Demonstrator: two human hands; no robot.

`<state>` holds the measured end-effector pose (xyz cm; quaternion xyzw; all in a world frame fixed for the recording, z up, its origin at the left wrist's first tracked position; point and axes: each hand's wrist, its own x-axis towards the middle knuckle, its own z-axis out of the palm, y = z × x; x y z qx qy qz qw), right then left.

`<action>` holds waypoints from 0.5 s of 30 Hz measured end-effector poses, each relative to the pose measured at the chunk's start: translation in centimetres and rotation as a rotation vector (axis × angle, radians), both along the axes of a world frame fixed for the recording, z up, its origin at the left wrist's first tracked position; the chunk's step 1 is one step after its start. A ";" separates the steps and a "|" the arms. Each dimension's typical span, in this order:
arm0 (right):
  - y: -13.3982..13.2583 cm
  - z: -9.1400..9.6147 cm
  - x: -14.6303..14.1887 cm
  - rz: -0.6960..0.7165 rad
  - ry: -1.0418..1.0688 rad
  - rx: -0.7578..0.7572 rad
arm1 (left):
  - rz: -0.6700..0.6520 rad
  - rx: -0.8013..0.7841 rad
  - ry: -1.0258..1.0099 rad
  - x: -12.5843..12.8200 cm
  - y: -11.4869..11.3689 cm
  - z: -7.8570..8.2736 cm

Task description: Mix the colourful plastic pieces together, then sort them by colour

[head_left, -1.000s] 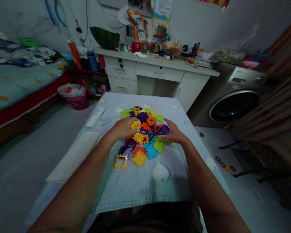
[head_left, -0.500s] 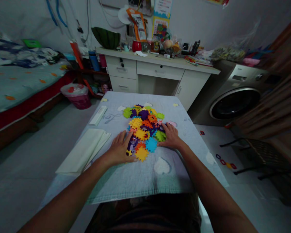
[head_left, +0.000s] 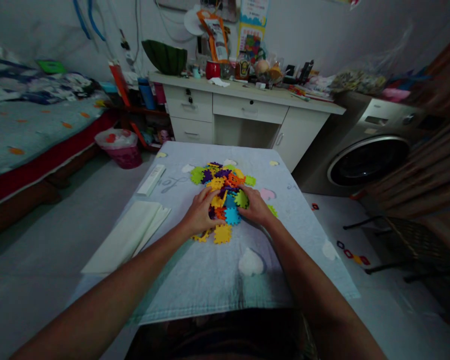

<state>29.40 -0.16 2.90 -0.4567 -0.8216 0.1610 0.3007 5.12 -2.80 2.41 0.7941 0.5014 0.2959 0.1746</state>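
A pile of toothed plastic gear pieces in yellow, orange, purple, green and blue lies on the cloth-covered table. My left hand curls round the pile's left side, its thumb near the front and its fingers on yellow pieces. From the right, my right hand closes on the pile, with a green piece at its fingers. Between the two hands sits a blue piece. A yellow piece lies just in front. Beyond my right wrist another green piece partly shows.
On the table's left are a folded white cloth and a long white box. Behind stands a white desk with many items on top. A washing machine is at right, a pink bin at left.
Both hands have moved inward, pressing the gear pieces closer together. Some pieces are heaped up between them, while a yellow one and a green one lie outside the hands.
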 end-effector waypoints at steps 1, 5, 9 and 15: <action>0.4 0.2 0.0 -0.016 0.023 -0.021 | -0.011 0.012 -0.032 0.4 0.5 0.3; 2.0 1.4 -0.2 -0.055 0.130 -0.077 | 0.004 0.033 -0.148 1.6 2.4 1.5; 4.0 2.1 -0.6 -0.188 0.266 -0.094 | 0.037 0.034 -0.174 2.4 3.9 2.7; 6.8 0.6 0.0 -0.346 0.386 0.033 | 0.063 0.050 -0.233 1.8 6.0 3.7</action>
